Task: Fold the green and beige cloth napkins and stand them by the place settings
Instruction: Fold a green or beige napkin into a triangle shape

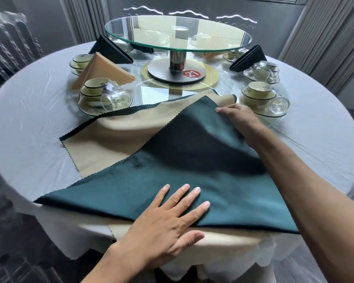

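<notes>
Green napkin (192, 170) front and centre, spread across the near edge of the round table (29, 119), lying on top of the beige napkin (119, 137), which shows out from under it on the left and along the near edge. Both have zigzag-cut borders. The green one's far corner is folded up to a peak, and the right hand (237, 117) is there on that corner, fingers curled down over the cloth; whether it pinches the fabric or only presses it, I cannot tell from here. The left hand (172, 213) lies flat on the green cloth near the table edge, fingers straight and spread wide, thumb down by the beige hem, pressing the cloth to the table.

Looking farther out: a place setting (102, 94) of stacked cups and bowls with an upturned glass sits just beyond the napkins on the left, another setting (262, 97) just past the right hand. Behind the left one stands a folded beige napkin (102, 72), tent-shaped, and behind that a folded dark green one (110, 50). Another folded dark napkin (247, 58) stands on the far right side, beside more cups.

In the middle rises a glass turntable (178, 33) on a metal post, with a red tag (191, 74) reading 21 at its base. A white tablecloth (315, 139) covers the table.
</notes>
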A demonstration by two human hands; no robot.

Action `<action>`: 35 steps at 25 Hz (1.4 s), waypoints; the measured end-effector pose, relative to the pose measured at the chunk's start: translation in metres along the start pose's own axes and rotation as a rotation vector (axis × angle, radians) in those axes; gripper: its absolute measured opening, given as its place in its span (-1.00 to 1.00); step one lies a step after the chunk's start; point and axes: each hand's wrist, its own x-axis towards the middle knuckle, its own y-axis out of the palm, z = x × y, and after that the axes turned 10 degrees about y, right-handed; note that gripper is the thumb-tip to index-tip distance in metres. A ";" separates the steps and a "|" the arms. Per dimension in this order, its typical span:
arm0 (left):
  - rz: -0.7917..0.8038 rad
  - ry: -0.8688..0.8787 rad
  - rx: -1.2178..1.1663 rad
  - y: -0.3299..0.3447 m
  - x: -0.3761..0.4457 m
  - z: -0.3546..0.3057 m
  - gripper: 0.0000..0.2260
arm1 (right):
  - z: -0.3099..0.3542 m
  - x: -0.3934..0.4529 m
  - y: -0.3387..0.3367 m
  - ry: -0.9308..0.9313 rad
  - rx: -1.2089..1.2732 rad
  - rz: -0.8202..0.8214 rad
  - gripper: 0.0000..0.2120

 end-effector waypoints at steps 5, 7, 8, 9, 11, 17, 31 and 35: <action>-0.022 -0.041 -0.039 -0.004 0.005 -0.001 -0.43 | -0.007 -0.001 -0.028 -0.026 -0.005 0.210 -0.86; -0.027 -0.036 -0.047 -0.003 0.010 -0.003 -0.46 | 0.000 0.001 -0.024 -0.162 -0.035 0.094 -0.81; -0.034 -0.039 -0.049 -0.003 0.013 -0.005 -0.49 | 0.003 0.004 -0.021 -0.218 -0.052 0.067 -0.82; -0.043 -0.061 -0.067 -0.004 0.016 -0.008 -0.52 | 0.007 0.005 -0.017 -0.255 -0.076 0.065 -0.85; -0.086 -0.168 -0.152 -0.008 0.023 -0.015 -0.57 | 0.006 0.009 -0.012 -0.300 -0.163 0.064 -0.85; -0.085 -0.310 -0.141 0.002 0.041 -0.030 -0.56 | -0.005 -0.019 -0.009 -0.438 -0.385 -0.395 -0.74; -0.048 -0.276 -0.030 0.013 0.042 -0.027 -0.51 | -0.216 -0.125 -0.153 0.270 -0.916 -0.335 -0.21; -0.025 -0.283 -0.011 0.012 0.045 -0.028 -0.51 | -0.179 -0.138 -0.105 -0.023 -0.883 -0.532 -0.33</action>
